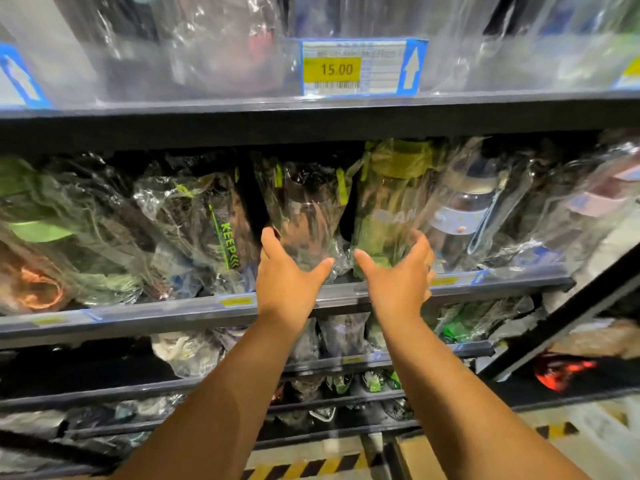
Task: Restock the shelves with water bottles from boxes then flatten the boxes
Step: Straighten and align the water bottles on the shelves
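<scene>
Yellow-and-black hazard tape on the floor, nearest, under two bare forearms. Next up: lower shelves of film-wrapped stock, dim and blurred (contents not readable; no box plainly in view). Then the middle shelf rail, a grey plastic strip with small yellow tags.

Left hand: spread, not closed, fingers straight along the left flank of a brown wrapped bottle, thumb across its base. Right hand: likewise spread, thumb and fingers either side of the base of a green wrapped bottle. Hands just apart, side by side, one bottle each. Both bottles upright at the front of the middle shelf, packed close among their neighbours.

Step in hand, by judgement: seating and squaring the two bottles in the row. Best done by pushing low at the base, not at the loose film; keeping lids up and print forward; closing the dark gap between the pair without toppling the clear bottle just beside on the right.

Materials: thin glossy film, creased, slippery, bunched at the bottom folds; hard smooth cylinders beneath; green strap loops near the lids. Farthest: upper shelf, more bagged stock, yellow price label marked 15.00.
</scene>
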